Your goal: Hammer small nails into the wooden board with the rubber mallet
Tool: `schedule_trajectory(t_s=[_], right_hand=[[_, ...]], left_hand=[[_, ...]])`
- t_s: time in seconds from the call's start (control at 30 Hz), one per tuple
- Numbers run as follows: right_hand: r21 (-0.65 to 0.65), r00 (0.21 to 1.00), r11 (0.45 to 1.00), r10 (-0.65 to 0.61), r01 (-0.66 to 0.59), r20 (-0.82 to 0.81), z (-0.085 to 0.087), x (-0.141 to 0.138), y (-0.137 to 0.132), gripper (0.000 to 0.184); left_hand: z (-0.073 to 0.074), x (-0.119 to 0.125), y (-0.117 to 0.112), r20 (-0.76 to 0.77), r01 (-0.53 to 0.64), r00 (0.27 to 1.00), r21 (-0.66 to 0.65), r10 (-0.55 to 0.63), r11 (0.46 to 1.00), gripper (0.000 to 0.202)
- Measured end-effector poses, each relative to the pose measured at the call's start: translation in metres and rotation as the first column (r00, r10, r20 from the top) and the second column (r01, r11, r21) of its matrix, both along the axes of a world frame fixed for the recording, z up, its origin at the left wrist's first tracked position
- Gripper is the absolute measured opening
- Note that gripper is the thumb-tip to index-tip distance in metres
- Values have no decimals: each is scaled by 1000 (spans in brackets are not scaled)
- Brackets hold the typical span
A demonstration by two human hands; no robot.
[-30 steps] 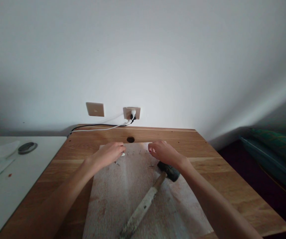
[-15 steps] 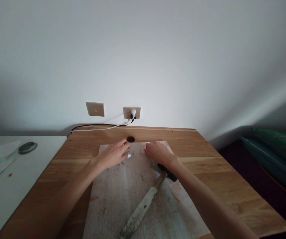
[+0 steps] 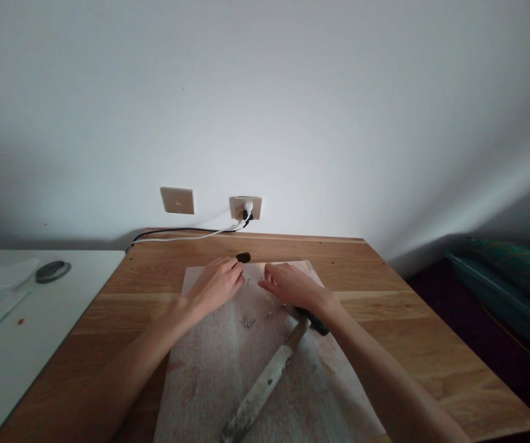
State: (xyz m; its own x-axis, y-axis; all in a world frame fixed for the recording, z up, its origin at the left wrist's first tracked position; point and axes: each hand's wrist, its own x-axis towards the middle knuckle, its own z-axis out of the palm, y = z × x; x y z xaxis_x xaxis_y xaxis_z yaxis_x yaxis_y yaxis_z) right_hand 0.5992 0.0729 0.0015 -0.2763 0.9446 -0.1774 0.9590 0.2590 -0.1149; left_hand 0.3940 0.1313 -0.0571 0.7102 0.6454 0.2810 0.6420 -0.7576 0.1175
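A pale, worn wooden board (image 3: 209,369) lies on the table under both hands. My left hand (image 3: 219,284) is over the board's far left part, its fingers curled and pressed together; whatever they hold is hidden. Across from it, my right hand (image 3: 290,284) is at the far right part with bent fingers and the thumb close to them; I cannot make out anything in its grip. Small upright nails stand between the hands. Nearer to me is a little cluster of loose nails (image 3: 247,322). A hammer (image 3: 260,387) rests diagonally on the board, its dark head partly behind my right wrist.
The wooden table (image 3: 412,344) meets a white wall, with a round cable hole (image 3: 243,257) near its back. Cables run left from a wall socket (image 3: 245,208). On the left, a white table (image 3: 39,363) carries a roll of tape (image 3: 53,271) and papers.
My left hand has turned, its thumb now hidden. My right thumb has come into view. Loose nails now lie clustered mid-board, where a single nail lay slightly to the right. The hammer has not moved.
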Motion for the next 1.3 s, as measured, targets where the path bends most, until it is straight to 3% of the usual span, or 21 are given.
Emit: schedule_trajectory(t_s=[0.13, 0.17, 0.3, 0.43, 0.63, 0.73, 0.83, 0.93, 1.1, 1.2, 1.3], right_hand=[[68, 994, 994, -89, 84, 64, -9, -12, 5, 35], [64, 993, 994, -89, 85, 72, -10, -14, 6, 32], [45, 998, 998, -44, 42, 43, -9, -16, 9, 21], [49, 997, 999, 21, -18, -74, -1, -11, 10, 19], [4, 954, 992, 122, -125, -274, 1, 12, -12, 18], [110, 937, 992, 91, -57, -337, -1, 27, -33, 23], [237, 909, 969, 42, 63, -414, -7, 47, -60, 25], [348, 860, 904, -39, 247, -508, -27, 74, -96, 27], [356, 818, 806, -250, 472, -518, -85, 120, -156, 42], [262, 795, 826, -316, 499, -518, -109, 129, -178, 44], [270, 793, 827, -300, 493, -530, -116, 127, -185, 43]], left_hand=[[-3, 1, -3, 13, 7, 1000, -141, -5, 990, 13], [-5, 2, -4, 22, 10, 1000, -143, -7, 990, 9], [-15, 5, -2, 85, 94, 993, -113, -85, 989, 30], [-19, 11, 3, 47, 135, 990, -117, -130, 984, 31], [-2, 24, 8, -11, 67, 998, -12, -67, 998, 17], [9, 29, 7, 38, -23, 999, -42, 25, 999, 18], [15, 24, 0, -4, 34, 999, -170, -36, 985, 24], [15, 3, -14, 11, 61, 998, -218, -60, 974, 16], [14, -43, -63, 116, -93, 987, -182, 116, 979, 15], [10, -63, -104, 57, -156, 984, -198, 170, 968, 18], [-1, -77, -141, 20, -212, 976, -186, 219, 959, 23]])
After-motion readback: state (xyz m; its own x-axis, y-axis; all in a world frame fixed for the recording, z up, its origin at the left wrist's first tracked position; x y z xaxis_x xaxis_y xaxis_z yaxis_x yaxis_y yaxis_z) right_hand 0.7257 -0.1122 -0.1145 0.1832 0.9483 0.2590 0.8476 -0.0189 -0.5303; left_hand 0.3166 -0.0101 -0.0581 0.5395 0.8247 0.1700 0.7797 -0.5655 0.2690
